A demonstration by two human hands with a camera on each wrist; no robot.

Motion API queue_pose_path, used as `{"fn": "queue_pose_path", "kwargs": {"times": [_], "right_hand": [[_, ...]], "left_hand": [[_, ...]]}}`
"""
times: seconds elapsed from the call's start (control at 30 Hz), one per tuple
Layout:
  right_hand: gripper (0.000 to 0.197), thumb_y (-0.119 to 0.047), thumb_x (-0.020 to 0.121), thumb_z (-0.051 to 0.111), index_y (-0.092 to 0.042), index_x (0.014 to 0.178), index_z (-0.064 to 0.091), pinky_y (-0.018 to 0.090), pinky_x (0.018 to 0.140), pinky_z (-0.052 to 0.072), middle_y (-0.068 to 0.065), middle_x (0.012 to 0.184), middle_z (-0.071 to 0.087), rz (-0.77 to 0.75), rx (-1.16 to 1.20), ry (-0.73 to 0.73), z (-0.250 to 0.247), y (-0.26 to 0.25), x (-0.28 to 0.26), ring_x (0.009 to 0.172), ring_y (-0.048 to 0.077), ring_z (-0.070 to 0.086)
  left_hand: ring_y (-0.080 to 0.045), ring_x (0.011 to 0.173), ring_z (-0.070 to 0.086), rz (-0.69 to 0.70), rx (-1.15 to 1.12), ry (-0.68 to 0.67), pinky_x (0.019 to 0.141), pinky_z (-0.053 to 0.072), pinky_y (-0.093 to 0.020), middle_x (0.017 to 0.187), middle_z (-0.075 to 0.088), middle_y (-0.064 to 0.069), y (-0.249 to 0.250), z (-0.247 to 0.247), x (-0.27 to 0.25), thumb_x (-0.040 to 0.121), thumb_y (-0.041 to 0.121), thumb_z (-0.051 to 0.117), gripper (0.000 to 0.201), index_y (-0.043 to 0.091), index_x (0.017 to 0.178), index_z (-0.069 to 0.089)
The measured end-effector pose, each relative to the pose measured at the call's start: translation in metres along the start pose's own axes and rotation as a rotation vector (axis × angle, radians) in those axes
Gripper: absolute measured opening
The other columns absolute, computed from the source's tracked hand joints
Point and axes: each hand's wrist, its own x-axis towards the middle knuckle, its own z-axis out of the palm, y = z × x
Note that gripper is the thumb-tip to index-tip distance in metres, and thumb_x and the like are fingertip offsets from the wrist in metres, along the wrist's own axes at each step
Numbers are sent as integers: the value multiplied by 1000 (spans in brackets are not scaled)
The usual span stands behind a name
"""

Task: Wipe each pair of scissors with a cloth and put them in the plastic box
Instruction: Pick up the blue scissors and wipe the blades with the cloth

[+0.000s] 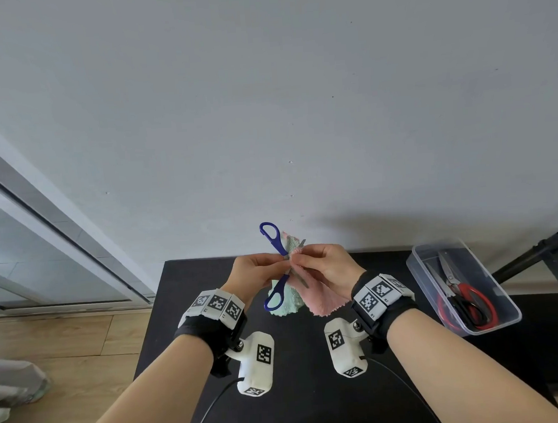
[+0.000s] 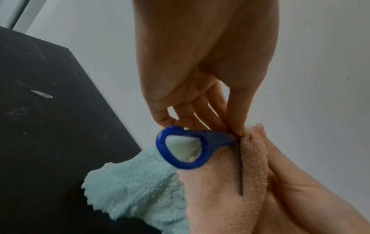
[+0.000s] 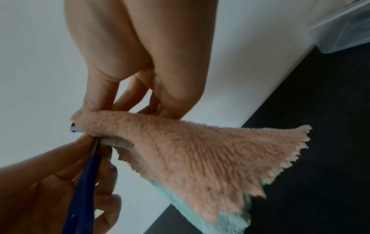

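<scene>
1. Two pairs of scissors, one red-handled and one black-handled, already lie in the clear plastic box at the right side of the black tabletop. Judging from that, those two are done; whether they were wiped I cannot tell.
2. One pair is in work now: the blue-handled scissors, held up in the air above the tabletop's far edge, opened wide so the two handle loops point away from each other, one up and one down.
3. The left hand pinches the scissors near the pivot between thumb and fingertips; its other fingers are loosely curled, and the lower loop hangs just below them in the left wrist view.
4. The right hand grips the pink-and-mint fleece cloth, its fingers curled round a fold of it that wraps one blade. In the left wrist view the thin edge of that blade shows in the crease of the pink side; the tip of the other blade peeks out above the hands in the head view.
5. The rest of the cloth hangs loose below the hands, mint side to the left, pink to the right.
6. My reading: the wiping of this pair is under way, not finished. Left to do: finish the blades, close the scissors, and carry them right to the box, which stands well apart from the hands.
7. No other scissors show on the tabletop, so this looks like the last pair, though part of the tabletop is hidden by the arms.
</scene>
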Motion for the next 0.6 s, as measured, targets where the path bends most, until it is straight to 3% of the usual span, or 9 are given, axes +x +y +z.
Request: {"fn": "queue_pose_path", "kwargs": {"times": [0.07, 0.17, 0.23, 0.37, 0.47, 0.6], "right_hand": [[7, -5, 85, 66, -6, 87, 73, 33, 82, 54, 12, 101, 71, -14, -55, 26, 0, 2, 2, 91, 23, 68], [11, -8, 86, 66, -1, 93, 71, 36, 92, 53, 14, 116, 65, -46, -139, 52, -1, 5, 5, 103, 26, 66], [10, -10, 88, 64, -5, 92, 72, 34, 93, 52, 17, 106, 69, -60, -233, 77, 0, 7, 4, 101, 26, 66], [10, -10, 89, 63, -6, 87, 71, 26, 80, 51, 14, 93, 70, -86, -248, 116, -2, 6, 3, 87, 20, 65], [9, -10, 89, 63, -5, 87, 71, 30, 86, 52, 13, 92, 70, -90, -239, 134, -6, 6, 5, 88, 21, 64], [10, -11, 88, 64, -4, 87, 71, 36, 93, 51, 16, 94, 70, -84, -189, 162, -11, 2, 4, 93, 24, 65]], "left_hand": [[-8, 67, 68, 21, 24, 20, 62, 50, -17, 79, 73, -7, 0, 1, 0, 80, 7, 73, 14, 2, 93, 74], [-6, 70, 69, 41, 90, 25, 63, 49, -14, 87, 75, -6, -1, 2, 0, 80, 8, 74, 14, 4, 93, 75], [-10, 75, 69, 48, 115, 19, 68, 51, -14, 91, 74, -7, -1, 3, -1, 80, 7, 73, 15, 2, 94, 75], [-7, 69, 69, 59, 179, 6, 68, 53, -15, 81, 74, -3, 1, 2, -2, 79, 8, 74, 12, 3, 90, 74], [-11, 73, 68, 60, 242, -3, 79, 56, -24, 87, 74, -6, 2, -1, -1, 79, 12, 76, 8, 10, 86, 75], [-10, 70, 68, 59, 286, -17, 77, 56, -23, 82, 74, -4, 4, -3, -2, 80, 13, 75, 3, 16, 81, 74]]}}
